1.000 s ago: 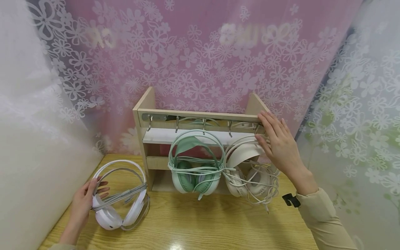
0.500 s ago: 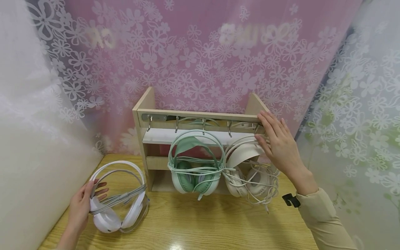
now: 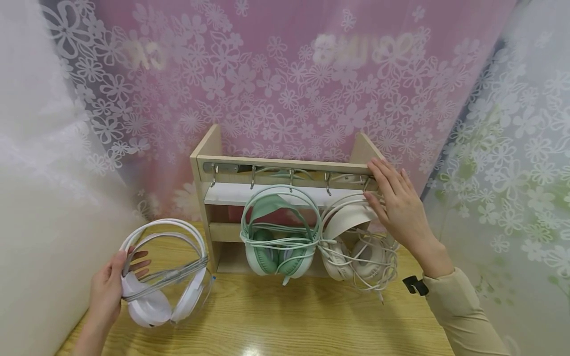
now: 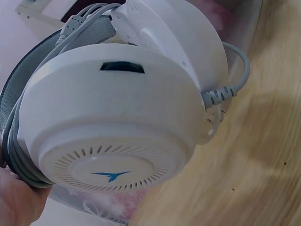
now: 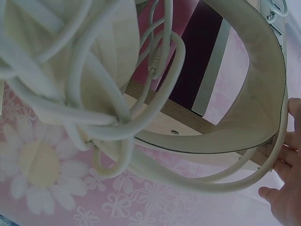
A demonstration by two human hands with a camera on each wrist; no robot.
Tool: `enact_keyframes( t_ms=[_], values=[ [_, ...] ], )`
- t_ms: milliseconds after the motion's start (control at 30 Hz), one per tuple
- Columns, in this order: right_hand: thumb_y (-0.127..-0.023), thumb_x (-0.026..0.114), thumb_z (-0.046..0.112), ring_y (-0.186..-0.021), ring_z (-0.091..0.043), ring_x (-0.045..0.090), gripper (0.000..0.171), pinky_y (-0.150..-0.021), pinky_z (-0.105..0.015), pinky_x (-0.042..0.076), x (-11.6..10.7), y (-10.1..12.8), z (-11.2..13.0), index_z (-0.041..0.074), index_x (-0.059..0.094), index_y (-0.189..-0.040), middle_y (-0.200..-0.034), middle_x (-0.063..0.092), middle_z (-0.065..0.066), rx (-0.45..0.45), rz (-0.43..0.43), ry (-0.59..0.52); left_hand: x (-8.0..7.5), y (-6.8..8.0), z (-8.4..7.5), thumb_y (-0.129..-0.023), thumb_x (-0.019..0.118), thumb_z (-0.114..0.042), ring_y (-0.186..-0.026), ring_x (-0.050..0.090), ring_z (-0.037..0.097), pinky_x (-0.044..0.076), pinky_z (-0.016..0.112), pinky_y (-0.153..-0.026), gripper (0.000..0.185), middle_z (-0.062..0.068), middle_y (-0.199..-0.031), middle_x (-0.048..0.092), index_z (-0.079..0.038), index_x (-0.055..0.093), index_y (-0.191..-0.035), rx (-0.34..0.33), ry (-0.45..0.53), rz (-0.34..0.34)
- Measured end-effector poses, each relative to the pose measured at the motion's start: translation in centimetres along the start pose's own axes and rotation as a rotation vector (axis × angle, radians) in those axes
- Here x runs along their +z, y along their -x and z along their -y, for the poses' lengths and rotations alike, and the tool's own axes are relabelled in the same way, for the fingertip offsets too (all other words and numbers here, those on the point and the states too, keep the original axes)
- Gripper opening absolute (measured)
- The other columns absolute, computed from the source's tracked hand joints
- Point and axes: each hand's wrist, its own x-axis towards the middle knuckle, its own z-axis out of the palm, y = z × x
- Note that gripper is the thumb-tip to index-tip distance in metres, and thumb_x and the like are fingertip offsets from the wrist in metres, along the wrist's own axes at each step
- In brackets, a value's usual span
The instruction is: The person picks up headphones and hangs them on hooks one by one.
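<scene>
On the left of the head view, my left hand [image 3: 104,291] grips white headphones [image 3: 149,306] by one side of the headband, held over the table. Grey cable is wound across them, and a blue emblem shows on the ear cup [image 4: 113,108] in the left wrist view. My right hand [image 3: 401,212] rests with extended fingers on the right end of a wooden rack [image 3: 202,212]. Below that hand hang cream headphones [image 3: 349,217] wrapped in tangled cable. Mint-green headphones [image 3: 296,262] hang beside them, near the rack's middle.
Metal hooks [image 3: 214,175] line the rack's front rail, and the two at the left carry nothing. A white shelf [image 3: 227,193] sits behind the rail. The wooden table [image 3: 285,316] stretches in front, with flowered curtains [image 3: 285,89] at the back and sides.
My left hand has shifted slightly left with the white headphones, which now appear raised and tilted a little. The right hand, the rack and the hanging headphones stay put.
</scene>
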Motion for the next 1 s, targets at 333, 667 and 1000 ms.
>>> enact_keyframes(
  t_ms=[333,667,1000],
  values=[
    [-0.108,0.038,0.050,-0.150,-0.032,0.030,0.065,-0.126,-0.051,0.014,0.1,0.1,-0.1,0.008,0.035,-0.158,-0.161,0.037,-0.012,0.003,0.007,0.001,1.9,-0.7,-2.5,-0.111,0.040,-0.016,-0.092,0.076,0.017,0.061,0.030,-0.079,0.031,0.004,-0.108,0.076,-0.001,0.064,-0.124,0.076,0.014,0.050],
    [-0.108,0.037,0.051,-0.150,-0.031,0.031,0.065,-0.126,-0.052,0.015,0.1,0.0,0.0,0.007,0.037,-0.157,-0.161,0.038,-0.012,0.000,-0.002,-0.002,3.5,-1.1,-3.6,-0.111,0.039,-0.015,-0.092,0.076,0.017,0.061,0.031,-0.080,0.032,0.004,-0.109,0.076,-0.004,0.065,-0.125,0.092,0.018,0.063],
    [-0.108,0.036,0.052,-0.149,-0.033,0.032,0.066,-0.125,-0.052,0.015,0.1,0.0,-0.1,0.007,0.037,-0.157,-0.160,0.038,-0.013,-0.004,-0.009,-0.001,4.4,-1.4,-4.0,-0.111,0.037,-0.009,-0.092,0.076,0.019,0.061,0.030,-0.080,0.033,0.007,-0.110,0.075,0.005,0.061,-0.129,0.132,-0.003,0.097]
  ],
)
